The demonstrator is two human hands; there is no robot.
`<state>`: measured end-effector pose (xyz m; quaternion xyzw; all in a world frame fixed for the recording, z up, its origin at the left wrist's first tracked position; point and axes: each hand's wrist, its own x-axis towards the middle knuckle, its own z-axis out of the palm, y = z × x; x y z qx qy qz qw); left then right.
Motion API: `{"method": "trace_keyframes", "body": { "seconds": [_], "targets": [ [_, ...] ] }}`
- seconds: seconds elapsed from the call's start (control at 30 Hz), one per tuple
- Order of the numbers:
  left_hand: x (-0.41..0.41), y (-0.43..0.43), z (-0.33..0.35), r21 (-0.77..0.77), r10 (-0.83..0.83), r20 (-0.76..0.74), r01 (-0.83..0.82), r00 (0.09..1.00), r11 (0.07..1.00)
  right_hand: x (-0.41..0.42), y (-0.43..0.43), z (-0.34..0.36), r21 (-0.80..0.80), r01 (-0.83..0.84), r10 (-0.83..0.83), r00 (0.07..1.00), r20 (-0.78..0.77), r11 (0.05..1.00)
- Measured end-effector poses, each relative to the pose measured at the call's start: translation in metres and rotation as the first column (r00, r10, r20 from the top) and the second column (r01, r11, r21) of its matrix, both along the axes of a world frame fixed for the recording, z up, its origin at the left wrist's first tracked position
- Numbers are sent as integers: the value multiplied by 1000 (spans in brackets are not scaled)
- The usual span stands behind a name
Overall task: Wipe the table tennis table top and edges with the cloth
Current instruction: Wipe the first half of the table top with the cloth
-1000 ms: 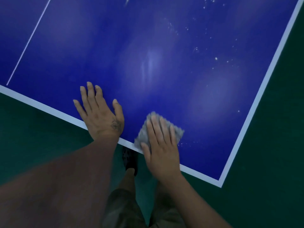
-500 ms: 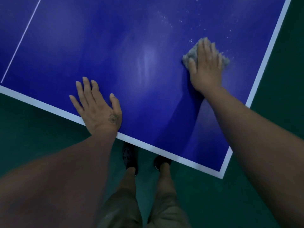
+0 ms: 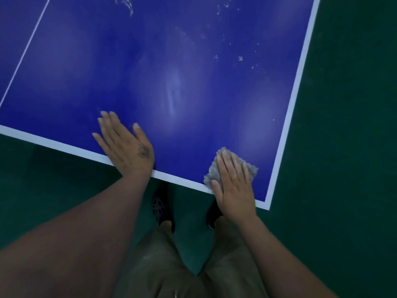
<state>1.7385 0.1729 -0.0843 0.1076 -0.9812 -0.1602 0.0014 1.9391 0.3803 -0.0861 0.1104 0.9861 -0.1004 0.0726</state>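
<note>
Now your right hand [image 3: 234, 190] presses the fuzzy grey cloth [image 3: 251, 168] with straight fingers at the near-right corner of the blue table tennis table [image 3: 193, 82], left hand [image 3: 126, 145] braced flat on the near edge, and white specks [image 3: 240, 58] farther up suggest plenty is left unwiped.

Open tabletop [image 3: 193, 72] ahead, left hand [image 3: 126, 147] blocking leftward

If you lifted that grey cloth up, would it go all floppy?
Probably floppy: the grey cloth looks soft and crumpled under the right hand. Likely light, since that flat hand covers most of it. It should slide easily on the glossy table top.
</note>
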Motion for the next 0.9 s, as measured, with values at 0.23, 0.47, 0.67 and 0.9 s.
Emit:
{"method": "trace_keyframes", "body": {
  "seconds": [0.23,0.47,0.67,0.9],
  "targets": [
    [83,122,-3,137,-73,0,72,997,988,-92,125,-8,-6,-193,192,980,-44,981],
    [95,159,-26,-179,36,67,-23,997,984,-216,210,-7,-67,-191,193,981,21,979],
    [95,160,-24,-216,63,82,-44,995,975,-119,162,-5,-95,-269,262,961,-86,958],
    [92,159,-17,-181,67,81,-52,994,982,-63,197,-12,-53,-531,525,845,-102,846]
  ]
}}
